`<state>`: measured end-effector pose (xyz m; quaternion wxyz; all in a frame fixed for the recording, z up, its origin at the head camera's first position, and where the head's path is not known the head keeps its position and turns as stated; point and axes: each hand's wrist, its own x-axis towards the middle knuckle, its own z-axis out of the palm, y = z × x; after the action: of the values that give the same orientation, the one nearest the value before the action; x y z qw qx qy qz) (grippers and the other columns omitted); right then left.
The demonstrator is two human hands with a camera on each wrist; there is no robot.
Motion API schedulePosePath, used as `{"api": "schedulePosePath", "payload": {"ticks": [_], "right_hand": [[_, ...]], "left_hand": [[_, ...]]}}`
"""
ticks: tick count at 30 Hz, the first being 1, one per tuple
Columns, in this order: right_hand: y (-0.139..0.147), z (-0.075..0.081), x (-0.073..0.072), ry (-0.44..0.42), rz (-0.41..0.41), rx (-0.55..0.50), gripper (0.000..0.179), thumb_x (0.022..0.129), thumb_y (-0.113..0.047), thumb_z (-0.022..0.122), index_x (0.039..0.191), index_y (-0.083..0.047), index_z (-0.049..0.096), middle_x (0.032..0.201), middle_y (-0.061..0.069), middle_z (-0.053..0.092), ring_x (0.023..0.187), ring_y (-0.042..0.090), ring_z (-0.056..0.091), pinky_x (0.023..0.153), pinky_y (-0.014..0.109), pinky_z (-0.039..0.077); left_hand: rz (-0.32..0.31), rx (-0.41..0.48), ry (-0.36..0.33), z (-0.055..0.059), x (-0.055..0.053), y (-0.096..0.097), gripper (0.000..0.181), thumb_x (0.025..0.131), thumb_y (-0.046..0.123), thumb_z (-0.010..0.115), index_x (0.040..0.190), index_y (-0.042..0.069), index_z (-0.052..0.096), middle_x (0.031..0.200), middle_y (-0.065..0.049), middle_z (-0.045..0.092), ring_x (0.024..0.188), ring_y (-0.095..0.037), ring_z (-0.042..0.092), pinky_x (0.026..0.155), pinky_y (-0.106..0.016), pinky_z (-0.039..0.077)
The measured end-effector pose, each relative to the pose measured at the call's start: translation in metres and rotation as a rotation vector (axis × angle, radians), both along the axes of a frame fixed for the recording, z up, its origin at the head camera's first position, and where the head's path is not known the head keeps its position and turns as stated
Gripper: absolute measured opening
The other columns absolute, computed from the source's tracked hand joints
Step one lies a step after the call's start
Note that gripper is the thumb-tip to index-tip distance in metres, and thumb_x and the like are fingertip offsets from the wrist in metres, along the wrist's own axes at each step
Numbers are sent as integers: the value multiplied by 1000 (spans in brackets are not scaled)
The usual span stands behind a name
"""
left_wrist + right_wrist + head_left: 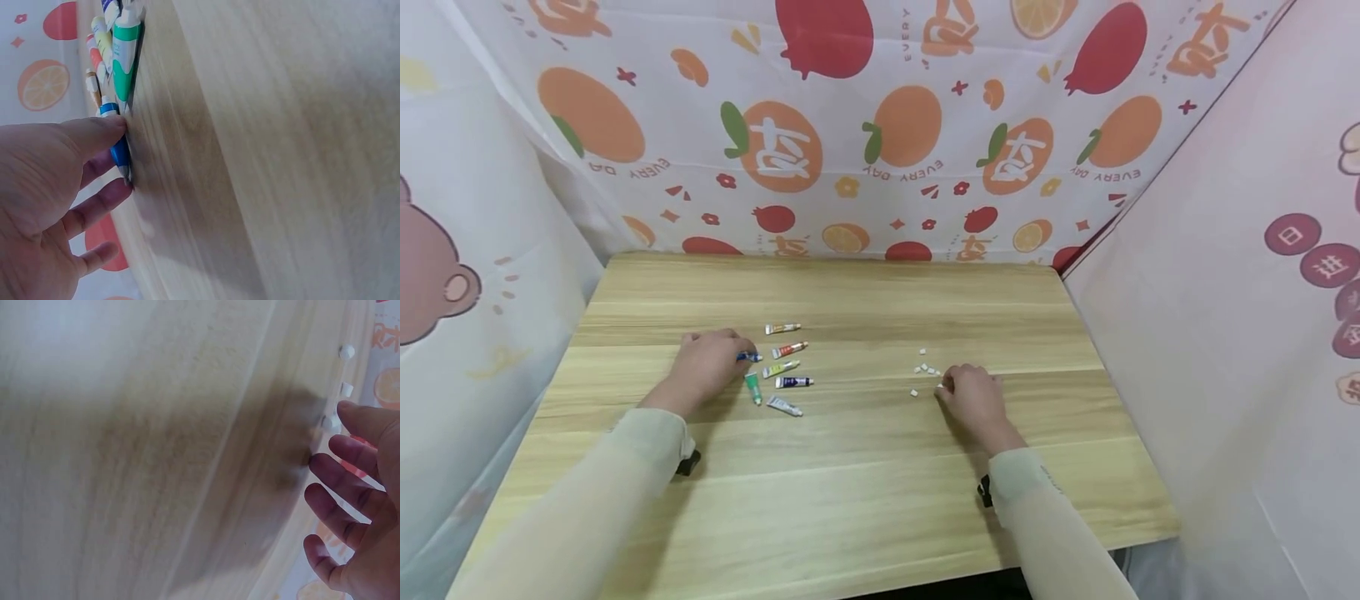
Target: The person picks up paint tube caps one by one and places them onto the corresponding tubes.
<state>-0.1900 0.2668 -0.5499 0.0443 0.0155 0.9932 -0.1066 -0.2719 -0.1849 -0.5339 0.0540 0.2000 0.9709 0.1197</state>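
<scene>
Left of centre in the head view, my left hand pinches the blue paint tube beside the green paint tube — placing it, I'd judge, which calls for a light, steady grip. Right of centre, my right hand meets a white piece — whether pinched, I can't tell.

A long, cream left sleeve and matching right sleeve are ending in faintly greenish cuffs. A small black block is protruding beneath each cuff. Grey marks, too small to read, are showing beside the right cuff. The left hand and right hand are appearing bare.
</scene>
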Motion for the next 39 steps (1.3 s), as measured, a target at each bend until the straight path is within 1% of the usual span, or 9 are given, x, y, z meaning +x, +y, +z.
{"api": "schedulePosePath", "payload": {"ticks": [7, 13, 17, 20, 22, 25, 28, 33, 39], "right_hand": [[-6, -4, 5, -6, 6, 54, 18, 102, -38, 77, 110, -22, 78, 104, -2, 70, 101, 25, 67, 99, 55, 48], [-7, -4, 4, 35, 2, 63, 14, 102, -35, 77, 107, -23, 79, 105, -2, 73, 101, 26, 70, 103, 59, 48], [-7, -2, 3, 32, 0, 38, 14, 103, -32, 76, 108, -20, 78, 104, -1, 75, 98, 25, 71, 100, 56, 51], [-7, -1, 3, 23, -16, -13, 13, 104, -28, 74, 108, -16, 77, 100, 0, 78, 93, 23, 72, 97, 53, 54], [-7, 1, 3, 29, -32, -62, 11, 104, -24, 74, 106, -14, 76, 95, 1, 78, 87, 21, 72, 95, 51, 57], [-7, 5, 2, 52, -62, -156, 8, 104, -19, 73, 102, -11, 74, 88, 2, 75, 77, 18, 68, 83, 43, 60], [-8, 9, 0, 65, -91, -228, 8, 104, -16, 73, 98, -10, 71, 85, 3, 73, 73, 17, 65, 69, 34, 59], [-10, 13, -2, 53, -127, -300, 7, 101, -13, 75, 97, -11, 70, 87, 4, 74, 75, 17, 67, 69, 31, 59], [-17, 23, -5, 90, -90, -316, 8, 100, -9, 76, 97, -11, 70, 89, 4, 76, 79, 17, 69, 70, 30, 61]], "left_hand": [[-11, -3, 18, 0, 4, 2, 19, 97, 19, 81, 116, 15, 81, 117, -13, 81, 110, -40, 75, 102, -74, 44], [-5, -2, 6, 5, 1, 0, 20, 97, 20, 81, 116, 13, 80, 110, -11, 81, 105, -36, 75, 100, -70, 45], [-10, 24, -6, 8, -1, -1, 22, 97, 19, 81, 117, 9, 79, 109, -13, 80, 103, -35, 75, 99, -65, 54], [-15, 39, -15, 10, 0, -2, 24, 98, 17, 80, 119, 5, 78, 110, -15, 79, 104, -36, 75, 97, -61, 59], [-10, 50, -22, 11, 1, -2, 26, 98, 17, 79, 120, 4, 77, 112, -18, 79, 106, -38, 74, 99, -62, 59], [7, 79, -20, 15, 1, -2, 26, 100, 17, 77, 122, 4, 77, 116, -19, 79, 109, -40, 74, 100, -63, 58], [22, 103, -12, 19, 2, 0, 25, 101, 18, 76, 123, 5, 76, 117, -19, 80, 109, -41, 75, 100, -63, 59], [23, 92, -16, 22, 7, 1, 25, 103, 21, 74, 123, 5, 77, 116, -18, 81, 108, -41, 76, 99, -63, 60], [24, 81, 12, 25, 8, 3, 25, 103, 18, 74, 124, 5, 77, 116, -19, 81, 106, -39, 77, 97, -61, 61]]}}
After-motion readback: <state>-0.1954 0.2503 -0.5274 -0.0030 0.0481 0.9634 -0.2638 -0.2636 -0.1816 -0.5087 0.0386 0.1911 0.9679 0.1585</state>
